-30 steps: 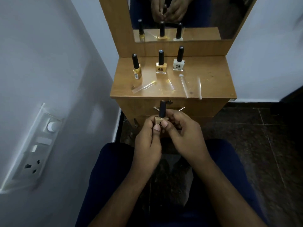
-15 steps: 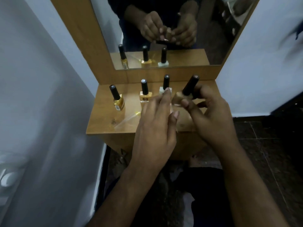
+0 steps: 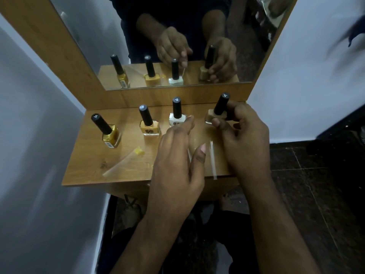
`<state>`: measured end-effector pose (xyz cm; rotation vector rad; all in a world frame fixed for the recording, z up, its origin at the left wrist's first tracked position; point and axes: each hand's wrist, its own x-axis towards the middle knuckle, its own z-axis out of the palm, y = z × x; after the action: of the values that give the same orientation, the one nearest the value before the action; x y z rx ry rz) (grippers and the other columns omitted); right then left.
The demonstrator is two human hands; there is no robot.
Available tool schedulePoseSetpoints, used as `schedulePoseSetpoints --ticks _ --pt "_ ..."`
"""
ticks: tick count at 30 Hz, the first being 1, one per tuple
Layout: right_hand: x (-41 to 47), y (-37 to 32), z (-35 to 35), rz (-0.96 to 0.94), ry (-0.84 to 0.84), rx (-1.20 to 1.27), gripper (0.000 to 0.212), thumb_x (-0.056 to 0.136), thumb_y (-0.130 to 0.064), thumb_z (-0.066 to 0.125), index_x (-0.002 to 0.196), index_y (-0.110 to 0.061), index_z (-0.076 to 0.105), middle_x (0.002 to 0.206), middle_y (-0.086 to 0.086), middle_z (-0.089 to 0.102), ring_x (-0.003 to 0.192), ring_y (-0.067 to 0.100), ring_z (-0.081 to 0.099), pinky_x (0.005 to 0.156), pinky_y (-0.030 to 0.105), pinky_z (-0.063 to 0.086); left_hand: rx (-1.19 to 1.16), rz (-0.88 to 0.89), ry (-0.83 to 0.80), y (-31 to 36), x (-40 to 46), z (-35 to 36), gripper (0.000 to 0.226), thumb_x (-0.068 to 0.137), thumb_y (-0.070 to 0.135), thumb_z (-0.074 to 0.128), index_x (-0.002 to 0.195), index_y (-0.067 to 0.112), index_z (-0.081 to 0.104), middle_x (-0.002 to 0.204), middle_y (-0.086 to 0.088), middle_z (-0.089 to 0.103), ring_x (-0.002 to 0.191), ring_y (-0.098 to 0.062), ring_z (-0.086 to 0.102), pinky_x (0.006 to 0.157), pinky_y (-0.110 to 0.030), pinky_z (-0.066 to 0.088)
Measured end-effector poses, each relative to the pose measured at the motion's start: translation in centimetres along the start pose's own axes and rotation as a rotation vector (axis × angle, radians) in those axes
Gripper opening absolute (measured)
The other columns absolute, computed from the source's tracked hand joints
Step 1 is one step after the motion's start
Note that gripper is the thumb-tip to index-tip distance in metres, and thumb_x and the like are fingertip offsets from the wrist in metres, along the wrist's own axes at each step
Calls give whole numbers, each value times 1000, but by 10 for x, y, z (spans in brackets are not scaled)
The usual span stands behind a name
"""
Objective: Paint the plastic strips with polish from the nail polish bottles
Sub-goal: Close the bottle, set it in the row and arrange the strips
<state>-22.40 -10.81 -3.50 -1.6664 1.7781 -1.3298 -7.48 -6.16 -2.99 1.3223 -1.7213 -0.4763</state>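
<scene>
Three black-capped nail polish bottles stand in a row on the wooden shelf (image 3: 88, 155): gold (image 3: 111, 135), mustard yellow (image 3: 150, 128) and white (image 3: 177, 118). My right hand (image 3: 243, 139) grips a fourth, beige bottle (image 3: 214, 115), cap on, upright at the shelf's back right. My left hand (image 3: 177, 153) hovers over the shelf's middle and pinches a thin clear plastic strip (image 3: 189, 154) between thumb and fingers; the mirror shows it hanging from the fingertips. Another clear strip (image 3: 212, 159) lies between my hands, overhanging the front edge. A strip with a yellow-painted tip (image 3: 126, 159) lies at the left.
A mirror (image 3: 177, 36) in a wooden frame rises behind the shelf and reflects the bottles and both hands. White walls close in left and right. Dark tiled floor (image 3: 316, 184) lies to the right, and my dark-clothed legs are below the shelf.
My right hand has carried the beige bottle from my lap up to the shelf's back right. My left hand let go of the bottle and took a clear strip.
</scene>
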Motion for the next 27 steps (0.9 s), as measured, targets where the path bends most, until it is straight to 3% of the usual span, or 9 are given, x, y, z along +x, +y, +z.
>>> schedulePoseSetpoints --ticks 3,6,14,17,19,22,25,27 --pt "2 -1 1 11 -10 -3 29 95 -19 71 124 -22 68 117 -10 68 107 2 63 91 23 52 4 17 -3 -2 -2 0 49 101 20 59 148 8 49 138 0 59 131 -9 53 105 -27 46" --pt "2 -3 2 9 -36 -25 29 95 -22 72 124 -27 68 111 -20 65 105 1 62 91 26 52 6 24 -8 -6 -5 -1 49 101 18 61 148 7 50 133 0 60 123 -10 56 99 -21 46" --pt "2 -4 3 23 -64 -85 35 95 -25 72 130 -28 66 107 -24 60 103 -1 59 91 25 49 16 19 -18 -13 -6 -5 50 101 25 63 146 7 51 136 0 58 130 -14 54 102 -24 46" --pt "3 -3 2 57 -48 -17 44 95 -32 73 137 -30 60 118 -24 63 111 -4 60 92 19 48 26 21 -10 -14 -5 -9 50 101 27 62 146 7 51 136 -1 59 130 -15 54 102 -26 47" --pt "-1 -1 -1 33 39 12 37 98 -36 69 132 -25 64 119 -16 68 109 -3 63 88 17 50 41 27 -9 -15 -7 -11 49 101 26 62 145 7 52 136 -1 59 130 -16 54 102 -29 48" --pt "-14 1 -9 -118 146 -11 16 103 -31 61 105 -18 69 100 -10 66 90 2 62 75 18 49 57 51 -10 -14 -11 -15 46 101 24 63 143 7 55 137 -3 58 132 -17 54 104 -35 48" --pt "-37 13 -23 -291 -27 -112 19 104 -24 57 92 -12 66 95 -6 60 83 10 58 71 23 47 71 78 -14 -12 -16 -17 43 100 23 63 140 8 58 136 -4 59 131 -18 55 103 -38 49" --pt "-52 24 -32 -349 -150 -162 17 103 -20 55 98 -11 69 102 -3 60 92 17 62 76 37 52 88 104 -12 -10 -19 -19 41 99 22 64 138 8 60 135 -3 60 131 -17 55 103 -36 49"
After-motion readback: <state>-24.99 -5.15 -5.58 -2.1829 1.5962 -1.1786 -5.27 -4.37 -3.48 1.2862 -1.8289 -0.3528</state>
